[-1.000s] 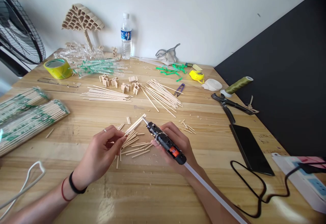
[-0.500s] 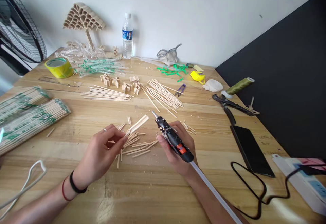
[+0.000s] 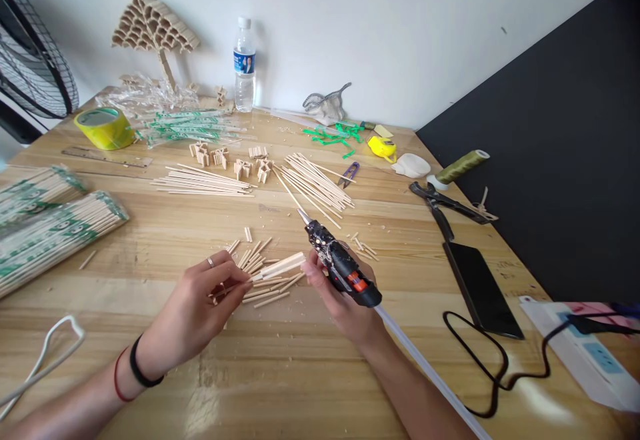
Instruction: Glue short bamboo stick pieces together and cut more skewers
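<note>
On my feed, short sticks (image 3: pixel 271 300) lie on the counter (image 3: pixel 280 387) between the left hand (image 3: pixel 200 300) and the right hand (image 3: pixel 350 317). Beyond them I see two spreads of long sticks, one left (image 3: pixel 205 183), one right (image 3: pixel 320 183), with small stick blocks (image 3: pixel 243 169) behind the left one and a bottle (image 3: pixel 244 67) farther back, by the wall (image 3: pixel 400 40). To my left lie wrapped bundles (image 3: pixel 60 233); behind them, a ruler (image 3: pixel 105 157), then a tape roll (image 3: pixel 113 135). To my right lies a phone (image 3: pixel 483 290), pliers (image 3: pixel 455 203) just behind it, a power strip (image 3: pixel 570 353) nearer and farther right.

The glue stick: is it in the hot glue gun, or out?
In: the glue stick enters the hot glue gun from behind; the rest trails outside.
</note>
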